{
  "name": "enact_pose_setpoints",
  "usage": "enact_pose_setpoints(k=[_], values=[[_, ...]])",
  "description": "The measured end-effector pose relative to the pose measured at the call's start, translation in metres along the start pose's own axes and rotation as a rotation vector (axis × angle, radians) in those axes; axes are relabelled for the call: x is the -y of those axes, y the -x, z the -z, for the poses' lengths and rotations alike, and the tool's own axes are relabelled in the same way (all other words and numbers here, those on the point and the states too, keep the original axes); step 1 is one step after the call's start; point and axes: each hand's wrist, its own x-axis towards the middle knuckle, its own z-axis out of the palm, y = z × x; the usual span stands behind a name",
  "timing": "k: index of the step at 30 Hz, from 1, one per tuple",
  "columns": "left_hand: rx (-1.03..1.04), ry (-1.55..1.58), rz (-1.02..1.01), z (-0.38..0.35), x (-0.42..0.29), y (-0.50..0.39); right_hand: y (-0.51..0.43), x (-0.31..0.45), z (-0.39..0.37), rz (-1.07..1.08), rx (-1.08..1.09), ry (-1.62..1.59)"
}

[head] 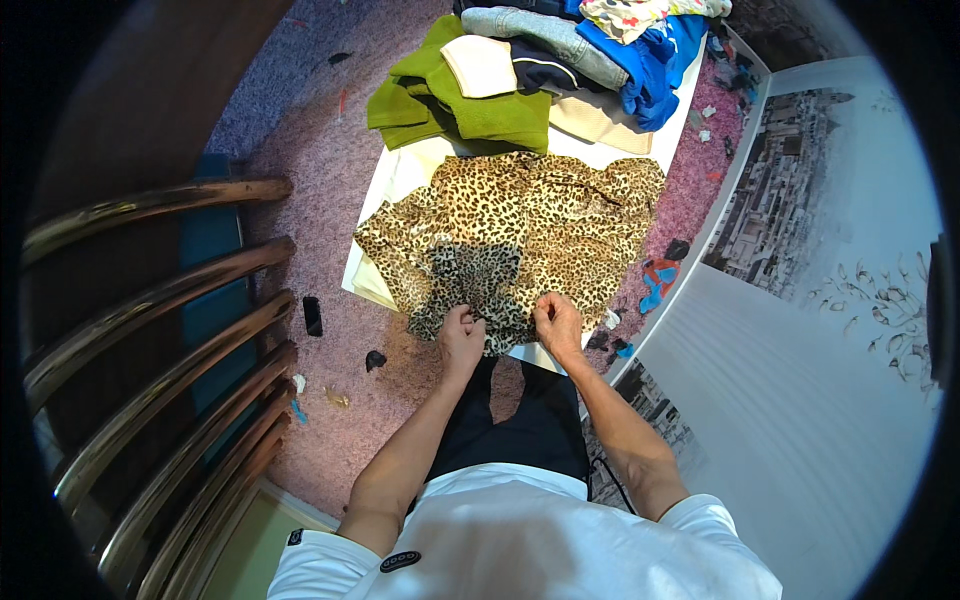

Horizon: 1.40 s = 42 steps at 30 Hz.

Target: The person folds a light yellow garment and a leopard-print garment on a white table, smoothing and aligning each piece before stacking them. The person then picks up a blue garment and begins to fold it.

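Note:
A leopard-print garment [577, 217] lies spread, with some wrinkles, over the near part of a white board or tabletop [367, 279]. My left hand [461, 337] pinches its near edge, left of the middle, where the cloth looks greyer and is in shadow. Farther right, my right hand [556, 321] has its fingers curled closed on the same near edge. Both hands are a short way apart, just in front of my body. What the fingertips hold is partly hidden by the hands.
Beyond the garment lie green clothing [480, 120], a denim piece [547, 45], blue cloth [652, 67] and cream cloth [600, 124]. Curved metal bars [157, 285] stand at left, a patterned wall [810, 300] at right. A dark phone-like object [312, 316] and scraps lie on the carpet [337, 420].

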Motion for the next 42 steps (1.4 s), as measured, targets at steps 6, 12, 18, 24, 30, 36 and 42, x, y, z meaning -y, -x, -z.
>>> enact_pose_setpoints(k=[6, 12, 18, 24, 30, 36, 42], values=[[0.034, -0.094, 0.194, -0.017, 0.009, -0.008, 0.008, 0.003, 0.001, -0.115, 0.045, 0.115], [0.007, 0.275, 0.238, -0.013, 0.015, -0.007, 0.02, 0.002, -0.012, -0.068, -0.013, 0.067], [0.025, -0.007, -0.014, -0.006, 0.011, 0.004, 0.025, 0.006, 0.004, 0.051, -0.092, 0.071], [0.036, 0.185, 0.149, -0.008, 0.029, -0.002, -0.006, 0.02, 0.001, 0.232, -0.003, 0.222], [0.139, -0.156, 0.103, 0.008, 0.031, -0.007, 0.001, 0.058, 0.031, 0.162, 0.203, 0.09], [-0.061, -0.189, -0.211, 0.014, -0.002, -0.013, -0.06, 0.055, 0.041, -0.035, -0.002, -0.086], [-0.225, -0.254, -0.534, 0.021, -0.047, -0.057, -0.142, 0.018, 0.099, 0.206, -0.339, 0.034]])
